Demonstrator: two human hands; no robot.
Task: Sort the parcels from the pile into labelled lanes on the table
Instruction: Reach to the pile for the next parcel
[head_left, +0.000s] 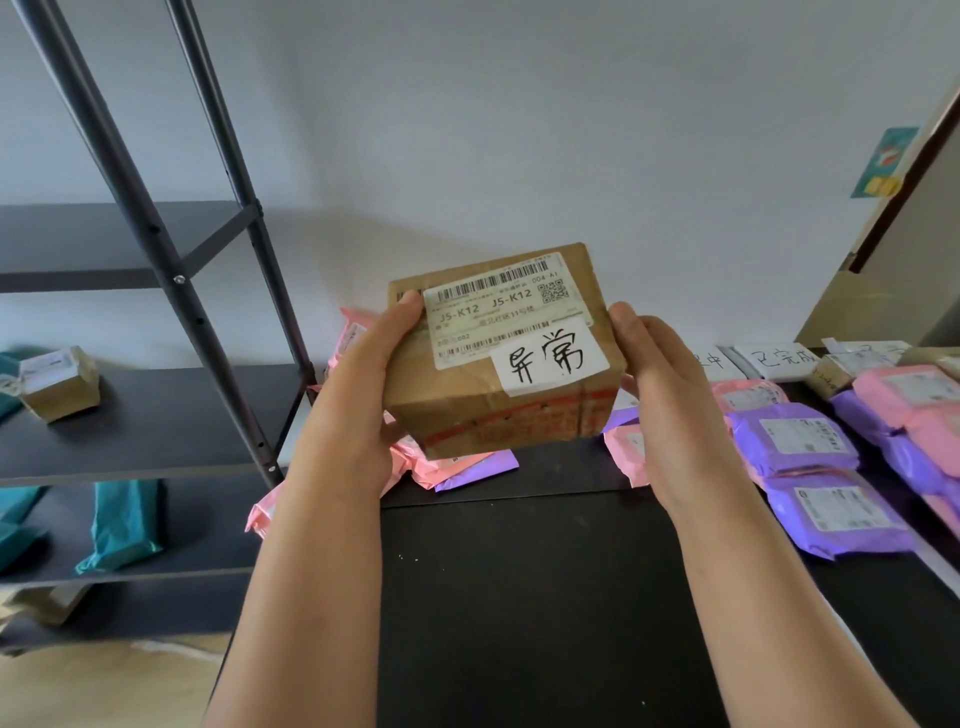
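Clasping the cardboard box by its short ends, left hand and right hand both wrapped on, we hold it crosswise above the table, lane labels lying nearer our right

Brown box, labelled side up, raised over the black table; pink and purple bags lie right

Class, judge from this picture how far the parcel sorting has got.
Done: rows of mailers, pink and purple, lie on the right of the table below paper lane labels. In hand: the left hand and right hand hold a cardboard box with a handwritten tag. Left: a heap of mailers behind it, apparently unsorted.
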